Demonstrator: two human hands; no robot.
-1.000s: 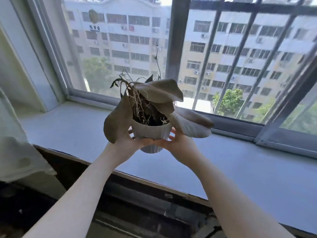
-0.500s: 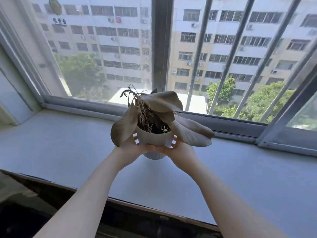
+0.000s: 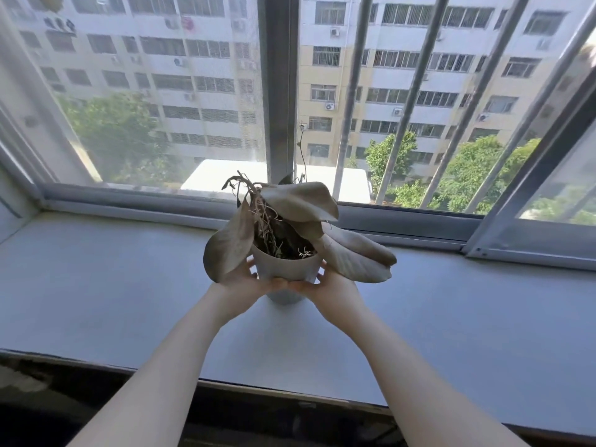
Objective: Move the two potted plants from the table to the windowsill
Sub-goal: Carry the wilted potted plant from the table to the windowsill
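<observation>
A potted plant (image 3: pixel 285 267) with a white ribbed pot and large drooping brown leaves is held over the middle of the grey windowsill (image 3: pixel 129 295). My left hand (image 3: pixel 245 287) grips the pot's left side, partly under a hanging leaf. My right hand (image 3: pixel 325 287) grips its right side. The pot's bottom is at or just above the sill surface; I cannot tell whether it touches. Only this one plant is in view.
The window frame (image 3: pixel 280 91) with a dark central post and slanted metal bars stands right behind the plant. A sliding sash rail (image 3: pixel 529 253) runs along the right back of the sill. The sill's dark front edge (image 3: pixel 225 385) is below my forearms.
Both hands carried the plant forward and down toward the sill. My view has moved closer to the window, and the cloth at the left has left the frame.
</observation>
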